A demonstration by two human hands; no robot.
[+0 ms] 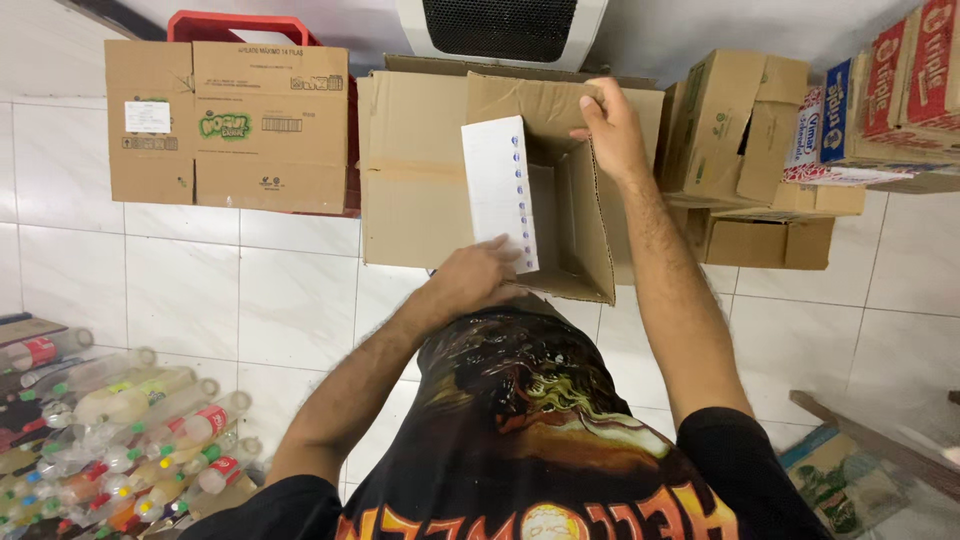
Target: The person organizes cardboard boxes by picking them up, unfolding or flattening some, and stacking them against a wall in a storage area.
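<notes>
Holding: white pack [499, 190] gripped at its lower end by left hand [470, 280], fingers closed on the bottom edge; upper end free and pointing at the opening.
Pack position: over the near left part of the open box [470, 160], tilted slightly, above the cavity, not yet inside; a row of small blue dots down its right edge.
Right hand [612, 130]: clenched on the far flap [530, 100], thumb on the inner face, fingers hidden behind; apparently pinning the flap back so the mouth stays wide.
Box state: top flaps spread, interior partly in shadow, white lining or contents at the bottom, cannot tell which.
Box support: hidden; standing among stacked cartons above a tiled floor [200, 290], near edge just beside the torso.
Reason for grip: low hold on the pack judged to leave its length free to slide down endwise.
Left carton [228, 122]: closed, brown, well apart from both hands, in front of a red crate [240, 25].
Right cartons [745, 130]: brown, one with flap raised, just beside the right forearm; printed red and blue cartons [880, 100] stacked farther right.
Bottles [110, 440]: heap of empty plastic ones at lower left, on the floor, well apart.
Fan grille [500, 25]: white unit behind the box, untouched.
</notes>
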